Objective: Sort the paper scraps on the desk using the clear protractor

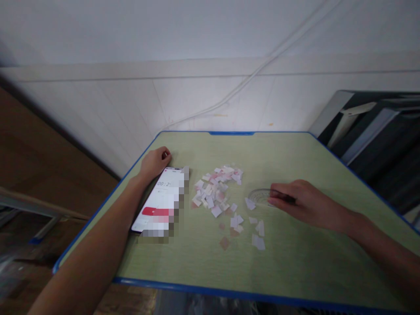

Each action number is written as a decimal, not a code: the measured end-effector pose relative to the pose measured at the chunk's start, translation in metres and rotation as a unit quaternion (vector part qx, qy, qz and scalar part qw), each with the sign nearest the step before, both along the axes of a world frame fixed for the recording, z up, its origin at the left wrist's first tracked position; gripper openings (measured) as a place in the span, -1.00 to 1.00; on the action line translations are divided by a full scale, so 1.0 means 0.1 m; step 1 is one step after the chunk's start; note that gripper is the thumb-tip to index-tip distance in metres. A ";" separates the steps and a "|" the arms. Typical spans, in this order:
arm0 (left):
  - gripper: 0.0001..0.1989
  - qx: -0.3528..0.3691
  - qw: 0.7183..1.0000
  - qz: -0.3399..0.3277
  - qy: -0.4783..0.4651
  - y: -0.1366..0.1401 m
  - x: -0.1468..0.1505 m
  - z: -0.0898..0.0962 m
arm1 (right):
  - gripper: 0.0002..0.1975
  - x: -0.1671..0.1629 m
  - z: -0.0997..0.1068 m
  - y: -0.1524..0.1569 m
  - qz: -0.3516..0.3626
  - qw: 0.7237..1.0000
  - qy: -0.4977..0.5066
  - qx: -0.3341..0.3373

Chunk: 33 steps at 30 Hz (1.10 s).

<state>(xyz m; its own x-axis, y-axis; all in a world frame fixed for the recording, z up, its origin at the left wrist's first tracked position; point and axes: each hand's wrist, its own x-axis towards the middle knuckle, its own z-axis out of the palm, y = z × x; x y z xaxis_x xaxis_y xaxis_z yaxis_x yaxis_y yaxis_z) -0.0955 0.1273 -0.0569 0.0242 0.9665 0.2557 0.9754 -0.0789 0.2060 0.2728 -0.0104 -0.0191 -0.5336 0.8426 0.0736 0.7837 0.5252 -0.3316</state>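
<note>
A clear protractor [259, 195] is pinched between the thumb and fingers of my right hand [302, 199], low over the table, its far end beside a scrap of paper. To the left of it lies a loose pile of small torn paper scraps [216, 188], white and pinkish. Several stray scraps [258, 242] are scattered nearer to me. My left hand [156, 159] rests on the table's far left side, fingers curled in, with nothing seen in them. Beside that forearm lies a phone [160, 201] showing a timer and a red button, partly blurred out by blocks.
The pale green table [183, 262] has a blue rim. Behind it stands a white wall with a cable [226, 101] running across. Dark flat boards or cases [387, 135] lean at the right. A brown wooden panel [42, 144] is at the left.
</note>
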 end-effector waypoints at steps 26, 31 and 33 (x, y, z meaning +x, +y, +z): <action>-0.74 0.001 1.000 0.005 0.002 0.00 0.01 -0.01 | -0.71 0.00 0.11 -0.07 0.027 0.988 0.106 -0.107; -0.72 0.004 1.000 -0.005 -0.006 0.01 0.00 -0.01 | -0.73 -0.09 0.02 -0.10 0.067 0.984 0.082 -0.142; -0.72 0.005 1.000 -0.007 -0.005 0.01 -0.01 -0.02 | -0.74 -0.10 -0.01 -0.10 0.054 0.991 0.063 -0.110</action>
